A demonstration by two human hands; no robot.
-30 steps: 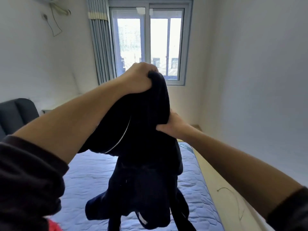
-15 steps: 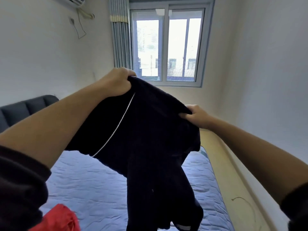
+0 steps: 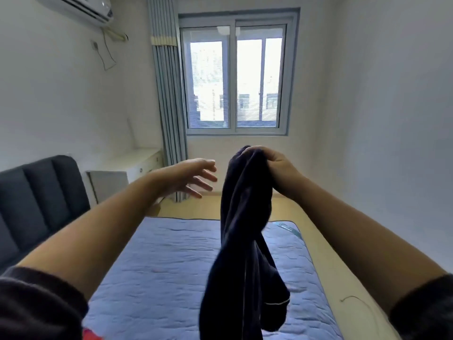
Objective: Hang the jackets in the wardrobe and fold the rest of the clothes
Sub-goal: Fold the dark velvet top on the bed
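Left grip has let go and floats spread-fingered above the bed; right grip alone pinches the dark garment at its top. It hangs above the bed, long axis vertical, loose end pointing down.

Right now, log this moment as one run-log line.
right hand: grips dark garment | left hand: open, holding nothing | dark garment: hangs bunched above bed
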